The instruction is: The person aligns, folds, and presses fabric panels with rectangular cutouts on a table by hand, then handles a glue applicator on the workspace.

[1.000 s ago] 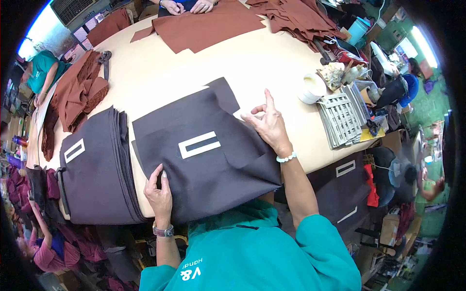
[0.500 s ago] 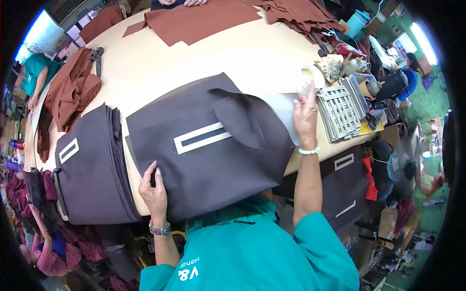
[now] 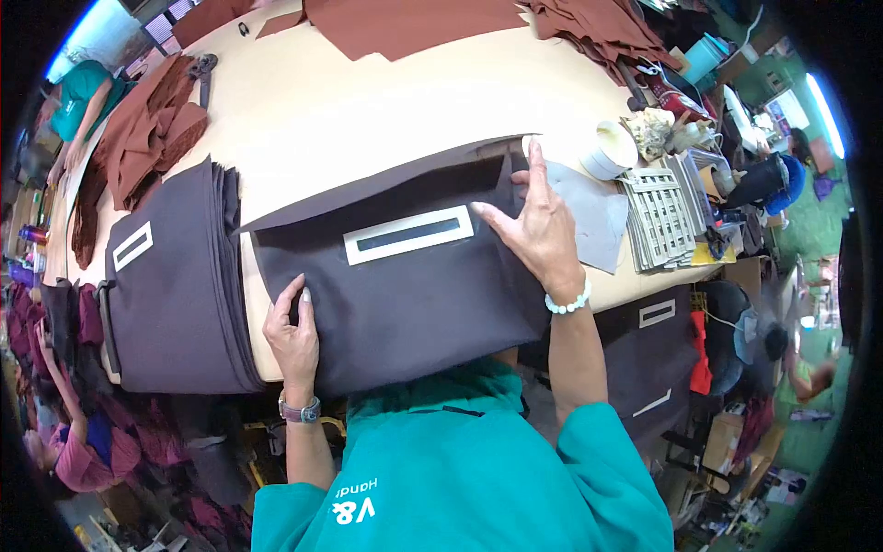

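Dark fabric [image 3: 414,304] lies in front of me, its upper layer raised so that a gap shows behind the cream rectangular frame [image 3: 409,235]. My left hand [image 3: 294,333] rests at the fabric's lower left edge, thumb and forefinger apart. At the upper right corner is my right hand [image 3: 541,225], forefinger stretched up and thumb apart, touching the fabric. A stack of dark pieces [image 3: 175,285], the top one with a cream frame, sits to the left. Beside my right hand lies a grey sheet [image 3: 596,221].
Brown pieces [image 3: 147,138] lie at the left, and brown sheets [image 3: 414,23] at the far side. A white tub [image 3: 609,152] and a pile of cream lattice pieces [image 3: 660,219] stand at the right. A person in teal [image 3: 81,97] is at the far left.
My right hand has moved from beside the tub back to the fabric's upper right corner. The fabric's folded-over part has been spread out, showing the whole cream frame. My left hand has stayed at the left edge.
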Tool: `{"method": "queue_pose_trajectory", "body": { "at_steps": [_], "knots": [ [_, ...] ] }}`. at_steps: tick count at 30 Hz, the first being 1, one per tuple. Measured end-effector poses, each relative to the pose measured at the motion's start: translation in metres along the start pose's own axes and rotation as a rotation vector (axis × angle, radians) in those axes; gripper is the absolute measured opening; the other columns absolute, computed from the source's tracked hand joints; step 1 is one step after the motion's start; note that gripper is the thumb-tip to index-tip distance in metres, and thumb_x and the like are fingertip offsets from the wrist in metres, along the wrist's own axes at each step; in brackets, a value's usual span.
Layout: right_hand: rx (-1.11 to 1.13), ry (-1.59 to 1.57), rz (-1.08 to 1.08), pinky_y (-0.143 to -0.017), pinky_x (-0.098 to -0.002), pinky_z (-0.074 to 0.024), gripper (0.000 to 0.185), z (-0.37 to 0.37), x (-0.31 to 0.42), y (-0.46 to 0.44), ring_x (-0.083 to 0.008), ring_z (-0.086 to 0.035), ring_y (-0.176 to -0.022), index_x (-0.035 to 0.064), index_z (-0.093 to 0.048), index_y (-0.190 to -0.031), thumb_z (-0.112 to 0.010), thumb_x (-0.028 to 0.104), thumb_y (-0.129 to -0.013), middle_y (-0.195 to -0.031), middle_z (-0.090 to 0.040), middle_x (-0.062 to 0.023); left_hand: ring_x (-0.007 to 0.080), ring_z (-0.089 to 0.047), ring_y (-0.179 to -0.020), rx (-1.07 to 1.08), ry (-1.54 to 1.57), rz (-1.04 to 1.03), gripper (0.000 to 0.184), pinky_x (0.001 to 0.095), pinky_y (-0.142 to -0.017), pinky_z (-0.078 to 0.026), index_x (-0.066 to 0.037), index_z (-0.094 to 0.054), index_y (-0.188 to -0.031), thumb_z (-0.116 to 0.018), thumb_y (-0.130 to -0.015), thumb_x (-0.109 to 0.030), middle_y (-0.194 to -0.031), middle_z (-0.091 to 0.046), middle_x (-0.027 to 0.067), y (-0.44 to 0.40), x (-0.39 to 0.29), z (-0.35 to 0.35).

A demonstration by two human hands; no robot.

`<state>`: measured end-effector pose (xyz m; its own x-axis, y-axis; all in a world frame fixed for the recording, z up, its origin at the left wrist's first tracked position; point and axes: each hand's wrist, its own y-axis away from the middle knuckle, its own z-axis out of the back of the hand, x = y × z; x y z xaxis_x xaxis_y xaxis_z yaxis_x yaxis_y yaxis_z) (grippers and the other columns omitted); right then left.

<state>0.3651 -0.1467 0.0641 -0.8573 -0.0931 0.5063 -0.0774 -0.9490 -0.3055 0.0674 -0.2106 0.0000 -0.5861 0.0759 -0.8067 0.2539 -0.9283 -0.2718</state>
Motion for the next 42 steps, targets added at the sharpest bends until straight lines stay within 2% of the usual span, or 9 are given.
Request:
{"method": "queue_pose_trajectory", "body": {
  "at_steps": [6, 11, 14, 15, 19, 22, 26, 32, 42],
  "knots": [
    [0.035, -0.084, -0.203, -0.073, -0.0383, -0.05, 0.079, 0.002, -0.027, -0.008, -0.035, -0.063, -0.078, -0.0036, -0.014, -0.14, -0.06, 0.009, -0.077, -0.091, -0.064, -0.0211, 0.0231, -0.06, -0.086, 0.041, -0.037, 0.027, 0.028, 0.0308, -0.078, -0.046, 0.0, -0.06, -0.11, -0.059, -0.082, -0.004, -0.095, -0.063, 0.0158, -0.003, -0.007, 0.003],
    [-0.136, -0.248, -0.144, -0.067, -0.0381, -0.0491, 0.102, 0.006, -0.022, 0.002, -0.0376, -0.062, -0.07, -0.0087, -0.005, -0.138, -0.071, 0.033, -0.073, -0.074, -0.059, -0.0258, 0.0254, -0.06, -0.091, 0.058, -0.008, 0.006, 0.032, 0.0327, -0.083, -0.044, 0.001, -0.058, -0.113, -0.06, -0.081, -0.004, -0.099, -0.062, 0.0178, -0.007, -0.004, 0.005],
    [0.025, -0.121, -0.193, -0.066, -0.0388, -0.049, 0.101, 0.008, -0.012, 0.0, -0.0375, -0.062, -0.07, -0.0087, -0.004, -0.138, -0.071, 0.029, -0.073, -0.075, -0.059, -0.0267, 0.0275, -0.059, -0.095, 0.113, -0.028, -0.019, 0.035, 0.0334, -0.086, -0.043, 0.002, -0.056, -0.114, -0.061, -0.08, -0.005, -0.101, -0.061, 0.019, -0.015, -0.006, 0.009],
    [0.063, -0.087, -0.262, -0.068, -0.0405, -0.0488, 0.092, 0.003, -0.016, -0.007, -0.0376, -0.062, -0.071, -0.0082, -0.003, -0.139, -0.065, 0.014, -0.074, -0.076, -0.06, -0.0272, 0.0282, -0.059, -0.097, 0.14, -0.04, -0.026, 0.035, 0.0335, -0.087, -0.043, 0.002, -0.056, -0.115, -0.061, -0.08, -0.005, -0.101, -0.061, 0.0195, -0.021, -0.008, 0.012],
    [-0.146, -0.285, -0.11, -0.074, -0.0396, -0.0489, 0.082, -0.02, -0.045, -0.031, -0.0381, -0.063, -0.079, -0.0059, -0.003, -0.139, -0.045, -0.007, -0.07, -0.087, -0.061, -0.0303, 0.0297, -0.059, -0.098, 0.191, -0.041, -0.056, 0.034, 0.0338, -0.087, -0.043, 0.003, -0.057, -0.112, -0.06, -0.08, -0.008, -0.105, -0.06, 0.02, -0.058, -0.001, 0.018],
    [-0.243, -0.289, -0.076, -0.08, -0.0365, -0.0482, 0.081, -0.022, -0.053, -0.048, -0.0383, -0.062, -0.091, -0.004, -0.003, -0.14, -0.045, -0.006, -0.071, -0.1, -0.059, -0.0325, 0.0209, -0.057, -0.1, 0.271, 0.041, -0.028, 0.033, 0.0307, -0.089, -0.043, 0.002, -0.058, -0.114, -0.058, -0.084, -0.008, -0.106, -0.062, 0.0158, -0.086, 0.005, 0.019],
    [-0.035, -0.239, -0.228, -0.086, -0.0334, -0.0454, 0.081, -0.037, -0.085, -0.073, -0.0369, -0.06, -0.098, -0.0018, -0.004, -0.141, -0.046, -0.005, -0.072, -0.107, -0.056, -0.0332, 0.0148, -0.058, -0.09, 0.213, 0.371, 0.243, 0.032, 0.0221, -0.082, -0.044, 0.003, -0.059, -0.114, -0.056, -0.082, -0.001, -0.103, -0.063, 0.0118, -0.105, 0.014, 0.005],
    [0.059, -0.239, -0.223, -0.075, -0.0302, -0.0473, 0.087, -0.042, -0.087, -0.089, -0.0272, -0.063, -0.077, -0.0039, -0.009, -0.14, -0.062, 0.003, -0.071, -0.081, -0.065, -0.0185, 0.014, -0.06, -0.073, 0.035, 0.034, 0.034, 0.027, 0.0266, -0.069, -0.046, -0.006, -0.065, -0.107, -0.058, -0.08, -0.006, -0.086, -0.067, 0.015, -0.114, 0.046, -0.007],
    [0.066, -0.187, -0.247, -0.074, -0.0333, -0.0471, 0.082, -0.055, -0.093, -0.125, -0.0263, -0.062, -0.073, -0.0053, -0.018, -0.138, -0.066, 0.007, -0.072, -0.073, -0.062, -0.0136, 0.0289, -0.065, -0.085, 0.028, -0.171, -0.006, 0.028, 0.0326, -0.079, -0.048, -0.004, -0.064, -0.106, -0.059, -0.078, -0.007, -0.093, -0.065, 0.0205, -0.147, 0.037, -0.012]
  ]
}}
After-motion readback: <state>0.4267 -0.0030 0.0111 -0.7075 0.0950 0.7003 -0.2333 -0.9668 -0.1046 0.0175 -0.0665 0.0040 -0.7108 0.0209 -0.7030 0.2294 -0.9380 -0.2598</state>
